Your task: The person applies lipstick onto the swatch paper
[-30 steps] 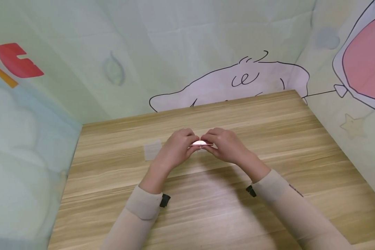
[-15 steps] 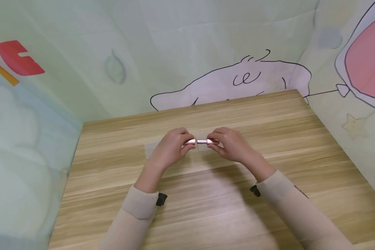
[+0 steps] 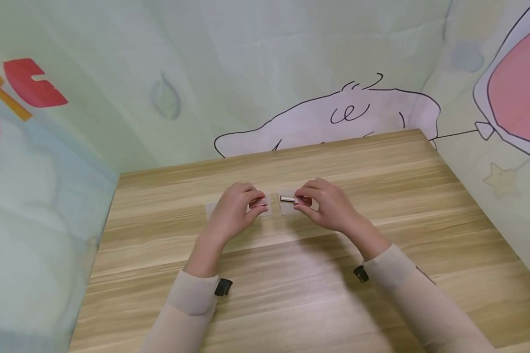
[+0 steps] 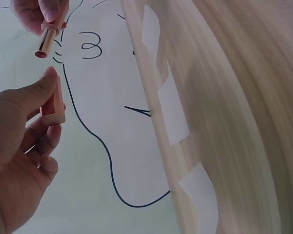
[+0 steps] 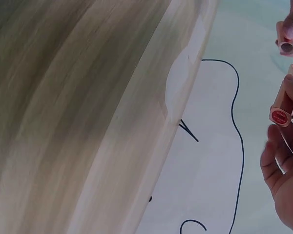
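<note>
A lipstick is held in two parts above the table. My left hand (image 3: 231, 215) pinches its rose-gold cap (image 3: 258, 201) between thumb and fingers; the cap's hollow end shows in the right wrist view. My right hand (image 3: 331, 206) grips the lipstick base (image 5: 283, 100), whose end bears a round red label (image 5: 280, 117). From that base a shiny gold inner tube (image 3: 287, 199) points toward the cap, with a gap between them. Looking from the left wrist, the tube's mouth (image 4: 41, 54) appears dark reddish; whether the lipstick bullet protrudes, I cannot tell.
Under the hands, thin whitish squares (image 4: 173, 114) lie in a row on the wood-grain table (image 3: 282, 294). Partly covered by the left hand is the leftmost square (image 3: 211, 208). A printed cloth backdrop (image 3: 256, 73) rises behind the table and at both sides.
The lipstick was in one piece between both hands. The cap has come off and moved left with my left hand, baring the gold tube, while my right hand shifted slightly right.
</note>
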The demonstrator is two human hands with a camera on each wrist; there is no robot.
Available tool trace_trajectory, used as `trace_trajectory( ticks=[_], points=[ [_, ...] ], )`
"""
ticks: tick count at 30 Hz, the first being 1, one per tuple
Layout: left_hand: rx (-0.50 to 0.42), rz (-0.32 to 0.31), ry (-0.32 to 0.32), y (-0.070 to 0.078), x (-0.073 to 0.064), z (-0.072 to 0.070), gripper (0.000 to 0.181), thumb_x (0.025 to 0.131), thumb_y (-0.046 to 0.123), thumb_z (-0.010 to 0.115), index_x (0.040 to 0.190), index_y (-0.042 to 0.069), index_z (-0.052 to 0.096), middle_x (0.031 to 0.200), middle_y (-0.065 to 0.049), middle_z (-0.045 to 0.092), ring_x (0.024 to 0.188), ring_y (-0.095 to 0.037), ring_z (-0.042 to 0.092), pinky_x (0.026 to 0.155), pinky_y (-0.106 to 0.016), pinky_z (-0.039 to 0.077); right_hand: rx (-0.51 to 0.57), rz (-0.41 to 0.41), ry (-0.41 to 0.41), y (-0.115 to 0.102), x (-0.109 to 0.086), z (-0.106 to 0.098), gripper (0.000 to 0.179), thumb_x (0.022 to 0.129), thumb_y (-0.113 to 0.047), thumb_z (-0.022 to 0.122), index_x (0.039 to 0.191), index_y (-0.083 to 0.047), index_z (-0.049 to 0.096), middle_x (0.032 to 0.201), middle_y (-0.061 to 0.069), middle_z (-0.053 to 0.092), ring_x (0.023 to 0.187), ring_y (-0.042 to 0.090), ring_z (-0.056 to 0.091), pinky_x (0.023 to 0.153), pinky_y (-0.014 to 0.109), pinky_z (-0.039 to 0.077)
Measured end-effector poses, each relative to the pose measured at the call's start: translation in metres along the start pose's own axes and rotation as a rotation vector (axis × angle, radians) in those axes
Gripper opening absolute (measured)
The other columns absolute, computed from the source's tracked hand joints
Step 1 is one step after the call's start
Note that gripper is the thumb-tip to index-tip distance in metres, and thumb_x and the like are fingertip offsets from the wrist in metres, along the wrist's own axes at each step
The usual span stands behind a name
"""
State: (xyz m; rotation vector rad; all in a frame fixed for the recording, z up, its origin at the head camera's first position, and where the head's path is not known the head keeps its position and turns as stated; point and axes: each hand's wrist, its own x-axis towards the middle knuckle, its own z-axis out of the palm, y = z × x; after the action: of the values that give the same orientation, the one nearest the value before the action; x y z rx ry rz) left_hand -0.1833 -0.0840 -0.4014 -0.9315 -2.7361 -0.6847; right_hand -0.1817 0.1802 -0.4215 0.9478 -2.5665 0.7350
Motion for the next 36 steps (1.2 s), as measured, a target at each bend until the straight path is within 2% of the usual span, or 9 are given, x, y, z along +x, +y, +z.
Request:
trace_trajectory(
  ticks=[7, 12, 16, 22, 29, 36],
  points=[
    [-0.081, -0.078, 0.007, -0.009, -0.015, -0.003, 0.017, 0.086, 0.015, 0.083, 0.097, 0.004, 0.076, 0.087, -0.001, 0.061, 0.083, -0.019, 0.054, 0.078, -0.035, 0.048, 0.127, 0.039, 0.042, -0.001, 0.000, 0.004, 0.018, 0.088, -0.018, 0.081, 0.100, -0.006, 0.075, 0.093, 0.000, 0.070, 0.083, 0.015, 0.061, 0.071, 0.035, 0.053],
    [-0.111, -0.144, 0.015, -0.015, -0.028, -0.005, 0.019, 0.085, 0.015, 0.084, 0.098, 0.005, 0.075, 0.090, -0.001, 0.063, 0.086, -0.018, 0.057, 0.079, -0.035, 0.050, 0.230, 0.096, 0.046, -0.004, 0.000, 0.005, 0.017, 0.090, -0.015, 0.079, 0.103, -0.005, 0.074, 0.092, 0.002, 0.070, 0.081, 0.015, 0.062, 0.064, 0.039, 0.056],
    [-0.150, -0.158, 0.036, -0.023, -0.037, -0.005, 0.020, 0.085, 0.012, 0.084, 0.101, 0.004, 0.075, 0.092, -0.002, 0.065, 0.085, -0.017, 0.060, 0.078, -0.037, 0.053, 0.273, 0.118, 0.054, -0.005, -0.001, 0.006, 0.016, 0.091, -0.013, 0.077, 0.104, -0.004, 0.073, 0.088, 0.003, 0.068, 0.077, 0.015, 0.062, 0.061, 0.032, 0.056],
    [-0.216, -0.172, 0.080, -0.038, -0.053, -0.007, 0.017, 0.085, 0.009, 0.083, 0.099, 0.005, 0.074, 0.091, -0.002, 0.067, 0.083, -0.017, 0.063, 0.077, -0.044, 0.056, 0.332, 0.153, 0.031, -0.007, -0.002, 0.007, 0.014, 0.090, -0.010, 0.077, 0.100, -0.003, 0.070, 0.088, 0.004, 0.069, 0.076, 0.015, 0.065, 0.065, 0.026, 0.058],
    [-0.199, -0.257, 0.108, -0.056, -0.073, -0.015, 0.019, 0.086, 0.011, 0.082, 0.103, 0.004, 0.075, 0.093, -0.004, 0.069, 0.086, -0.020, 0.064, 0.081, -0.048, 0.054, 0.356, 0.168, 0.007, -0.007, -0.004, 0.011, 0.013, 0.091, -0.009, 0.077, 0.099, -0.004, 0.068, 0.091, 0.003, 0.070, 0.081, 0.016, 0.068, 0.070, 0.027, 0.059],
    [-0.197, -0.332, 0.124, -0.069, -0.091, -0.020, 0.018, 0.087, 0.013, 0.081, 0.103, 0.007, 0.074, 0.099, -0.004, 0.071, 0.090, -0.020, 0.064, 0.081, -0.045, 0.050, 0.374, 0.168, 0.014, -0.006, -0.005, 0.012, 0.016, 0.091, -0.008, 0.076, 0.104, -0.004, 0.069, 0.094, 0.002, 0.071, 0.083, 0.016, 0.069, 0.073, 0.029, 0.060]
  ],
)
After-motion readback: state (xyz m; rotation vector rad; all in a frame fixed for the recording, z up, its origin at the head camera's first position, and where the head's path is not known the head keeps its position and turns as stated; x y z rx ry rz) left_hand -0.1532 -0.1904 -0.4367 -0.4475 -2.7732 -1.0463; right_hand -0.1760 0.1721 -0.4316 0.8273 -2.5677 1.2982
